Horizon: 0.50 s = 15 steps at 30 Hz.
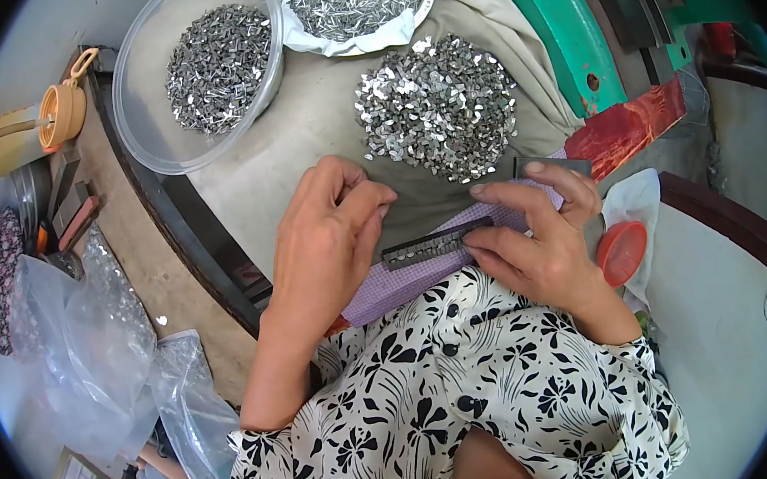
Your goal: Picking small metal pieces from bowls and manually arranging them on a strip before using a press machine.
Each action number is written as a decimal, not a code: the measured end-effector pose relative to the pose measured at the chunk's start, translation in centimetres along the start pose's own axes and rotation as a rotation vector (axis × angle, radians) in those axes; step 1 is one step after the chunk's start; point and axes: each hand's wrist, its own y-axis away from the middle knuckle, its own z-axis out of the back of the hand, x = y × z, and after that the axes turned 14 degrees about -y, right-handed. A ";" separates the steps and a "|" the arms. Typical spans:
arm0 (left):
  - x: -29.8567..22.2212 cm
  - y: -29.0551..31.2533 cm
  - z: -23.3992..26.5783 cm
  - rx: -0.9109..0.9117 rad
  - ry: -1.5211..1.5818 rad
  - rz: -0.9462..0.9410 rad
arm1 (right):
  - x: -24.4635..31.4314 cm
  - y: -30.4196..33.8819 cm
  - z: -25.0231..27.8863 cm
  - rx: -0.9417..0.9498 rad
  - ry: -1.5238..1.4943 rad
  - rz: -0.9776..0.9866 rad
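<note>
My left hand [324,240] is closed in a pinch above the cloth, left of a dark slotted metal block [434,247]. Anything between those fingertips is too small to make out. The block lies slantwise on a purple checked cloth [397,286], with a row of small shiny pieces set along its slot. At the block's right end rests the thumb of my right hand [543,239]; its index finger is raised and apart from the thumb. Beyond both hands, a heap of small silvery metal pieces [438,107] lies on a grey-green cloth [318,122].
A clear plastic bowl [129,125] of dark metal parts stands far left, beside a lined dish [423,8] of thin metal pins. Green machinery [556,24] borders the far right. Nearby are a red round lid [623,253], plastic bags [83,348] and an orange cup [62,114].
</note>
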 end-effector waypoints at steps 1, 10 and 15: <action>0.1 -0.1 0.1 0.008 0.015 -0.003 | 0.1 0.0 0.0 0.001 0.001 0.001; -0.5 -0.3 -0.4 -0.037 0.032 0.095 | 0.7 -1.2 -0.7 0.062 0.088 0.141; -0.5 -0.3 -0.6 -0.046 -0.027 0.078 | 0.8 -1.2 -0.9 0.064 0.037 0.078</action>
